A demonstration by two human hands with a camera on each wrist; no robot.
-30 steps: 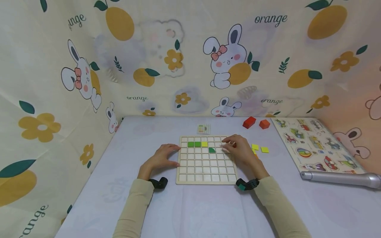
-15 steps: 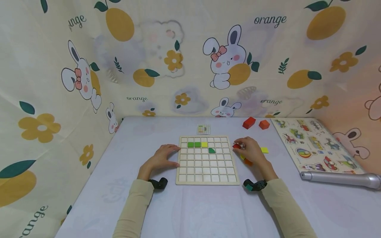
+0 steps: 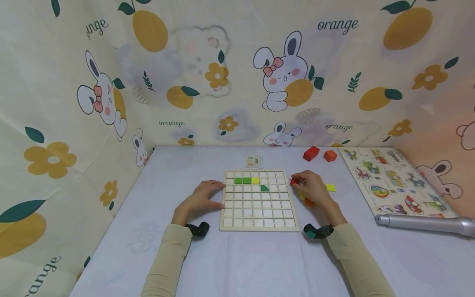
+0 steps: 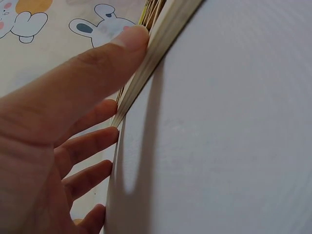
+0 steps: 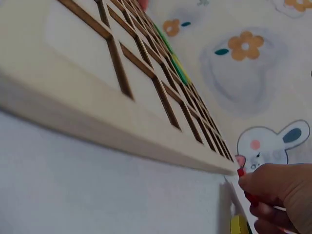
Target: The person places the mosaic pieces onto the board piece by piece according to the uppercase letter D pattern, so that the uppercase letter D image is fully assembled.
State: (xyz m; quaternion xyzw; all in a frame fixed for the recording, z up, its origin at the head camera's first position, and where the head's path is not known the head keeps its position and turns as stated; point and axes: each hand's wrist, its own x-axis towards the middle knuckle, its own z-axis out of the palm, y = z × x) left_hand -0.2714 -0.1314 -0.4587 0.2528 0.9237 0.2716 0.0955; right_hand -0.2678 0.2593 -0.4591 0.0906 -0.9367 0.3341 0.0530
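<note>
A pale wooden grid board (image 3: pixel 258 228) lies on the white table in the head view. Two green square tiles (image 3: pixel 243 180), a yellow tile (image 3: pixel 255 180) and a green piece with a rounded corner (image 3: pixel 264 188) sit in its upper cells. My left hand (image 3: pixel 202 195) rests against the board's left edge, thumb and fingers spread; the left wrist view shows the thumb (image 4: pixel 131 39) touching the rim. Just off the board's right edge, my right hand (image 3: pixel 312 187) pinches a small red tile (image 5: pixel 251 198) between thumb and fingers, which partly hide it.
Beside and partly under the right hand lie yellow and orange tiles (image 3: pixel 309 202); another yellow tile (image 3: pixel 330 187) is further right. A small pattern card (image 3: pixel 254 161) lies behind the board. Red blocks (image 3: pixel 311 154), a picture puzzle board (image 3: pixel 393 181) and a silver tube (image 3: pixel 423 225) are at right.
My right hand has moved right, from over the board's upper right cells to just beyond its edge, where the red tile now shows in its fingers. The left hand has stayed put.
</note>
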